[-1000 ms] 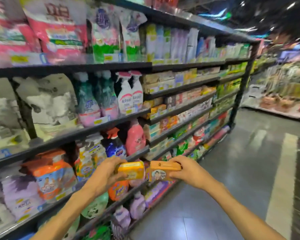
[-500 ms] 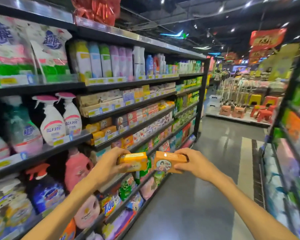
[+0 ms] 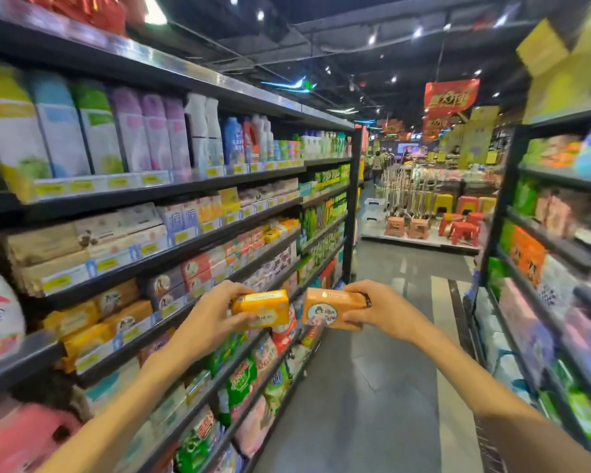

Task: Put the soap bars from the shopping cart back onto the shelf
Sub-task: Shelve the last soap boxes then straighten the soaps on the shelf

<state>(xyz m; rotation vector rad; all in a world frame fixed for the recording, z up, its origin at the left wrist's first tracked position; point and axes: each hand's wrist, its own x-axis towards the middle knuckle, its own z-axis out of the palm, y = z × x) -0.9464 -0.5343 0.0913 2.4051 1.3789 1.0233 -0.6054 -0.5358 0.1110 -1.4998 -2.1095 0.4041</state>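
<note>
Head view: a supermarket aisle is seen, floored in grey glossy tiles with a pale stripe along its right side. Black shelving packed with detergent bottles, boxed soaps and refill pouches runs along the left; a second rack stands on the right. Between the two racks the floor is left open all the way to a low platform stacked with coloured plastic stools at the far end. A yellow soap bar is gripped by the left hand, fingers curled over its top and thumb under it. An orange soap bar is clasped by the right hand in the same way. Both bars are held out in mid-air, just beside each other, close to the front edge of the left shelving and touching no shelf. Compared with half a second ago, more of the aisle's far end and the right rack is shown, while the bars are held as before.
</note>
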